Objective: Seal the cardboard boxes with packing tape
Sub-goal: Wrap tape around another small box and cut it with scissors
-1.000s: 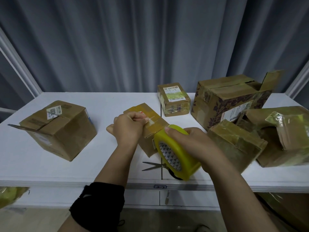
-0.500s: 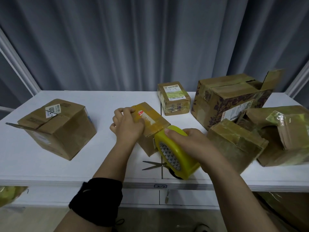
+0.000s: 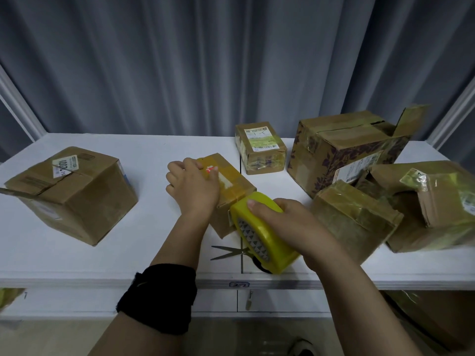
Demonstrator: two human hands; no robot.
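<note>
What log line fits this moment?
step: taping box | left hand: holds box | right hand: grips dispenser at box edge | scissors: on table

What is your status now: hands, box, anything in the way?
Left hand holds small box. Right hand grips yellow tape dispenser at box's near end. Scissors lie on table beside dispenser, off the box.

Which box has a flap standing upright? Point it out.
The large purple-patterned box at the back right: the flap at its far right corner stands up. On the left box, the loose flap juts sideways instead.
</note>
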